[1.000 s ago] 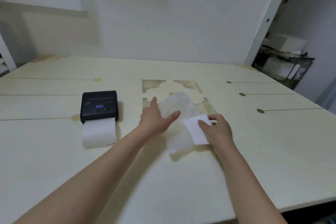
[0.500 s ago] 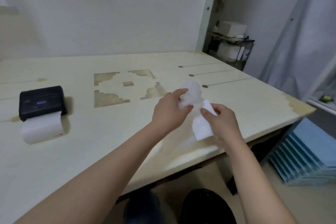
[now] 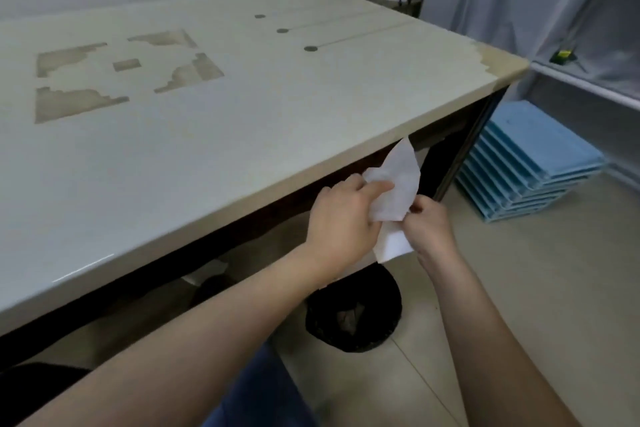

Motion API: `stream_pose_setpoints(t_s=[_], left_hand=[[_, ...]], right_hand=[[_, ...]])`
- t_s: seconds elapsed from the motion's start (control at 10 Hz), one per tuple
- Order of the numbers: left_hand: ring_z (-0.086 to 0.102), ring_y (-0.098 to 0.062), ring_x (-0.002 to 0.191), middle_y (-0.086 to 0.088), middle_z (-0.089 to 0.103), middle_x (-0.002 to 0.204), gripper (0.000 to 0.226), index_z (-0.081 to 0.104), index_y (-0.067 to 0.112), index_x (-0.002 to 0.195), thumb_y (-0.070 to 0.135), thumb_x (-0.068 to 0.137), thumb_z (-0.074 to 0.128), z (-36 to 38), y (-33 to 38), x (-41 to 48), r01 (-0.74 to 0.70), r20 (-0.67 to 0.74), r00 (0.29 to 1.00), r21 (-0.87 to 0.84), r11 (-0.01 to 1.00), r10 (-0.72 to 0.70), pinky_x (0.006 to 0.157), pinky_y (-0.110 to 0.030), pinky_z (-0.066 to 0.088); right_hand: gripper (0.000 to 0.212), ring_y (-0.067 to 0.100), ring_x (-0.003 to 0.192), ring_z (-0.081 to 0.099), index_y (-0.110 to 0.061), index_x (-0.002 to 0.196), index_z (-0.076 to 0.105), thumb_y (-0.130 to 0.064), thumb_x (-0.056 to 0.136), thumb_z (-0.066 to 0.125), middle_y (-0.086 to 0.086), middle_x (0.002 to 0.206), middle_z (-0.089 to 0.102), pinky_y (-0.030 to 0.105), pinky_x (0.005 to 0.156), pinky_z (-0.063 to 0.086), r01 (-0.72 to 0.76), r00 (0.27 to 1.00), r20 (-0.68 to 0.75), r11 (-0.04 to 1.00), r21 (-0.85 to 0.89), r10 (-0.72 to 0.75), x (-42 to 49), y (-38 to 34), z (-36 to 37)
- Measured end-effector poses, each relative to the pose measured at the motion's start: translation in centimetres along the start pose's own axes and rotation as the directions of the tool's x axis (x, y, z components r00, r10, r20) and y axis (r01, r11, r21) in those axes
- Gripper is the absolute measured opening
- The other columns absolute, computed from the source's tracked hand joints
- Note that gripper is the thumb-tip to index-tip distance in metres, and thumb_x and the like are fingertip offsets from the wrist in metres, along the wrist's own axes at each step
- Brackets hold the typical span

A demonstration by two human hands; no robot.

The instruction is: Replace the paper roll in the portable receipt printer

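Note:
Both my hands hold crumpled white paper (image 3: pixel 398 184) off the table's front edge, above the floor. My left hand (image 3: pixel 341 215) grips the paper's left side. My right hand (image 3: pixel 429 229) pinches its lower right part, where a flat white slip (image 3: pixel 393 246) hangs down. A black waste bin (image 3: pixel 353 319) with a dark liner stands on the floor just below the hands. The receipt printer is out of view.
The pale table (image 3: pixel 207 149) fills the left, with worn patches (image 3: pixel 121 69) near the back. A dark table leg (image 3: pixel 460 149) stands behind the paper. Stacked blue trays (image 3: pixel 530 166) lie on the floor at right, near a white shelf (image 3: pixel 588 80).
Both hands carried the paper off the table, right and down over the bin. The view swung right, and the printer left the frame.

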State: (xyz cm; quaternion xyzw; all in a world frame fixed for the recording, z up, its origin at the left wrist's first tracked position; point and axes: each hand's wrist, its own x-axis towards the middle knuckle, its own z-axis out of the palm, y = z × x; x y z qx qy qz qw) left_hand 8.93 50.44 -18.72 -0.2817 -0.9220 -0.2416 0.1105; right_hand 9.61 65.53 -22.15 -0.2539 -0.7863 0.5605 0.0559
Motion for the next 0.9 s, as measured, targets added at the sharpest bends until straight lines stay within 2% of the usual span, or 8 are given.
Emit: stream_pose_setpoints(t_s=[0.1, 0.2, 0.3, 0.4, 0.5, 0.7, 0.8, 0.9], left_hand=[[0.061, -0.027, 0.107, -0.004, 0.061, 0.127, 0.053, 0.051, 0.03, 0.138, 0.026, 0.086, 0.06, 4.2, -2.0, -1.3, 0.077, 0.223, 0.972, -0.015, 0.997, -0.071, 0.089, -0.041, 0.047], [0.051, -0.03, 0.122, -0.004, 0.054, 0.139, 0.057, 0.042, 0.032, 0.144, 0.027, 0.09, 0.058, 7.9, -4.3, -2.4, 0.142, 0.435, 0.892, -0.022, 0.99, -0.119, 0.104, -0.038, 0.036], [0.043, -0.031, 0.13, -0.004, 0.048, 0.147, 0.059, 0.031, 0.034, 0.149, 0.032, 0.094, 0.053, 11.3, -6.4, -3.6, 0.189, 0.591, 0.792, -0.001, 0.982, -0.152, 0.109, -0.039, 0.031], [0.037, -0.034, 0.135, -0.006, 0.042, 0.151, 0.064, 0.022, 0.033, 0.152, 0.036, 0.094, 0.051, 13.6, -8.2, -4.7, 0.198, 0.677, 0.713, 0.052, 0.979, -0.18, 0.109, -0.045, 0.033], [0.036, -0.034, 0.135, -0.009, 0.043, 0.149, 0.063, 0.026, 0.029, 0.151, 0.034, 0.094, 0.052, 14.6, -9.6, -5.6, 0.235, 0.71, 0.671, 0.073, 0.969, -0.216, 0.109, -0.045, 0.034], [0.048, -0.029, 0.126, -0.011, 0.055, 0.137, 0.047, 0.047, 0.022, 0.141, 0.024, 0.095, 0.052, 14.5, -12.0, -6.8, 0.309, 0.694, 0.675, 0.044, 0.95, -0.252, 0.101, -0.032, 0.04], [0.057, -0.026, 0.116, -0.011, 0.062, 0.128, 0.041, 0.055, 0.016, 0.135, 0.023, 0.094, 0.054, 13.8, -12.6, -7.1, 0.323, 0.665, 0.703, 0.017, 0.946, -0.252, 0.095, -0.036, 0.049], [0.058, -0.027, 0.115, -0.01, 0.064, 0.127, 0.038, 0.057, 0.014, 0.132, 0.024, 0.095, 0.055, 13.1, -12.7, -7.3, 0.344, 0.66, 0.701, 0.022, 0.939, -0.272, 0.095, -0.038, 0.049]], right_hand=[[0.006, 0.032, 0.084, 0.068, -0.018, 0.074, 0.067, -0.015, 0.079, 0.066, 0.01, 0.084, 0.072, 0.042, 0.073, 0.056, -0.096, 0.995, -0.006, 0.994, -0.059, 0.095, 0.6, 4.7, 1.1], [0.009, 0.034, 0.084, 0.067, -0.013, 0.072, 0.067, -0.014, 0.081, 0.066, 0.018, 0.089, 0.072, 0.038, 0.067, 0.051, -0.2, 0.98, -0.04, 0.973, -0.118, 0.197, 1.3, 9.0, 2.7], [0.018, 0.026, 0.076, 0.059, -0.006, 0.09, 0.07, -0.023, 0.086, 0.065, 0.017, 0.095, 0.072, 0.028, 0.061, 0.043, -0.28, 0.96, -0.061, 0.941, -0.191, 0.273, 1.8, 13.1, 4.4], [0.026, 0.029, 0.081, 0.06, -0.004, 0.101, 0.069, -0.025, 0.089, 0.061, 0.016, 0.1, 0.071, 0.028, 0.066, 0.044, -0.34, 0.94, -0.111, 0.894, -0.29, 0.322, 2.5, 16.5, 6.3], [0.03, 0.037, 0.098, 0.065, -0.002, 0.112, 0.067, -0.021, 0.092, 0.058, 0.02, 0.11, 0.07, 0.028, 0.068, 0.041, -0.433, 0.901, -0.148, 0.827, -0.359, 0.407, 3.1, 19.5, 8.1], [0.04, 0.04, 0.104, 0.063, 0.002, 0.122, 0.054, -0.024, 0.092, 0.058, 0.023, 0.119, 0.064, 0.036, 0.071, 0.047, -0.596, 0.793, -0.165, 0.692, -0.408, 0.586, 3.9, 22.8, 10.8], [0.062, 0.042, 0.114, 0.056, -0.001, 0.133, 0.044, -0.045, 0.09, 0.055, 0.023, 0.131, 0.056, 0.043, 0.09, 0.05, -0.638, 0.749, -0.163, 0.631, -0.441, 0.642, 4.5, 23.9, 11.5], [0.066, 0.042, 0.126, 0.041, 0.0, 0.139, 0.035, -0.047, 0.094, 0.046, 0.024, 0.141, 0.042, 0.045, 0.101, 0.038, -0.584, 0.785, -0.184, 0.608, -0.539, 0.591, 4.4, 23.0, 11.3]])
